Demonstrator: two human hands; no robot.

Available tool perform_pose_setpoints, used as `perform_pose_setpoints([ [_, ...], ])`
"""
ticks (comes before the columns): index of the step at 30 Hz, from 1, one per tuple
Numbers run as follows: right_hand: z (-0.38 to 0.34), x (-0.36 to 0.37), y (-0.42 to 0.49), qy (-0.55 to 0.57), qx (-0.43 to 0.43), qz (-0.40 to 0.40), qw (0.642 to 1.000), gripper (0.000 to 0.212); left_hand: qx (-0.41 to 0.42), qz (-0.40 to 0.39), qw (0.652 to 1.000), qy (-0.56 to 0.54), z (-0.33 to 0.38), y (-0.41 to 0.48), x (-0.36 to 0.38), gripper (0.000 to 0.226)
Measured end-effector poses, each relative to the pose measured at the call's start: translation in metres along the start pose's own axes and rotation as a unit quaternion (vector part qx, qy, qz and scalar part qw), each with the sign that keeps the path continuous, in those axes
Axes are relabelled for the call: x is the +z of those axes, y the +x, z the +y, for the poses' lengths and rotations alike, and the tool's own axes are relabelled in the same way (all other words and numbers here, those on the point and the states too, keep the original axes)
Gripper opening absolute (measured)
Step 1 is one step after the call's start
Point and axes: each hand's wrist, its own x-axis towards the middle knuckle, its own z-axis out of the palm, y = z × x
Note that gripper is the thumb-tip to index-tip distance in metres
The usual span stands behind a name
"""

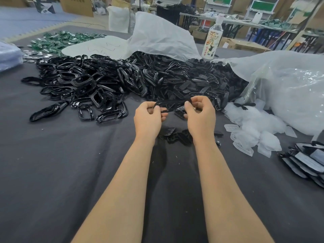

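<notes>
One black frame point(171, 104) between left hand point(147, 118), right hand point(201, 118)

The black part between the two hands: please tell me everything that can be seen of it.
The black part is a thin, long strip, plastic by its look, slightly glossy, seemingly with slots along it. It is held in the air, roughly level, above the dark grey cloth and just in front of the heap of black parts. The left hand pinches its left end, the right hand its right end. Its finer shape is hard to tell against the dark heap.
</notes>
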Motion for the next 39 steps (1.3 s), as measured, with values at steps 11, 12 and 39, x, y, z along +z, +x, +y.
perform_pose_setpoints([
  [11, 0.001, 0.006, -0.005, 0.013, 0.045, -0.012, 0.999, 0.014, 0.096, 0.011, 0.993, 0.064, 0.003, -0.012, 0.002, 0.027],
  [12, 0.001, 0.006, -0.006, -0.03, 0.015, 0.001, 0.999, 0.013, 0.107, 0.007, 0.992, 0.073, 0.003, -0.014, 0.003, 0.028],
  [39, 0.002, 0.005, 0.0, 0.207, 0.16, -0.137, 0.955, 0.006, -0.033, -0.101, 0.991, -0.086, 0.004, -0.01, 0.004, 0.01],
])
